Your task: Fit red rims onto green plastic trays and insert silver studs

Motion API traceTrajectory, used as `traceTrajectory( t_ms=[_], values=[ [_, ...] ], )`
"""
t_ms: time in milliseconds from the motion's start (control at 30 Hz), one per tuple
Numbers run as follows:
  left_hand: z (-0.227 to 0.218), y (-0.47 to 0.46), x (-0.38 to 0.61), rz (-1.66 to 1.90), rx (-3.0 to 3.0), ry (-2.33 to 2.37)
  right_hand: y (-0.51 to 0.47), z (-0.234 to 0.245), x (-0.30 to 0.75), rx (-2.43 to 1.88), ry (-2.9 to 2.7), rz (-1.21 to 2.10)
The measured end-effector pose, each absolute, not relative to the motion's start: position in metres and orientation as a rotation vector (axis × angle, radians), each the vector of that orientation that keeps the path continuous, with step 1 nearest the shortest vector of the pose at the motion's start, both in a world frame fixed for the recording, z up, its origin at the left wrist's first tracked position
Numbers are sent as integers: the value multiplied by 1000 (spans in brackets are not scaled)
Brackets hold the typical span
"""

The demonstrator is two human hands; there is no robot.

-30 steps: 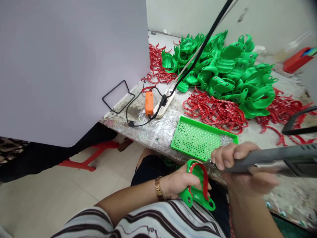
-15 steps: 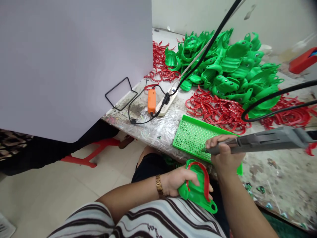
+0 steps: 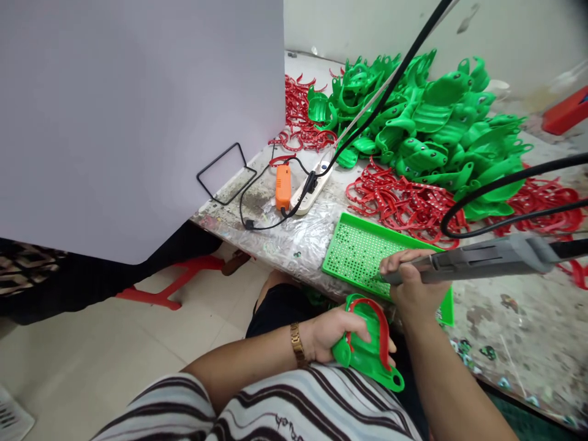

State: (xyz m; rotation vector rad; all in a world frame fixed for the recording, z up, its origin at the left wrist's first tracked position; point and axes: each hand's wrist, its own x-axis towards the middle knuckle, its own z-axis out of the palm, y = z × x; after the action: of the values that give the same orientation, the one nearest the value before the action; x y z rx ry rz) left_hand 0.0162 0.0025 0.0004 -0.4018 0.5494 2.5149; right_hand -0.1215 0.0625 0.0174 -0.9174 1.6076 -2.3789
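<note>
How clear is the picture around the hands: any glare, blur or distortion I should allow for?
In the head view, wide-angle distortion tilts the scene and bends the table edge. Glare sits on the plastic sheeting. The left hand, right hand and green plastic tray look reasonably clear, but the tip of the grey power tool is too small to read finely.

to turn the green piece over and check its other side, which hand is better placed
Left, most likely: the left hand is wrapped around the green plastic piece, while the right hand is occupied gripping the grey handheld tool.
</note>
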Motion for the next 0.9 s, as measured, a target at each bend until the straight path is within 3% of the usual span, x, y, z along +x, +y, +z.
traceTrajectory(
  t_ms=[600, 900],
  values=[
    [1, 1, 17, 2556, -416, 538, 62, 19, -121, -887, 1724, -2358],
    [25, -4, 18, 2696, -613, 627, 88, 89, -104, -983, 1528, -2419]
  ],
)
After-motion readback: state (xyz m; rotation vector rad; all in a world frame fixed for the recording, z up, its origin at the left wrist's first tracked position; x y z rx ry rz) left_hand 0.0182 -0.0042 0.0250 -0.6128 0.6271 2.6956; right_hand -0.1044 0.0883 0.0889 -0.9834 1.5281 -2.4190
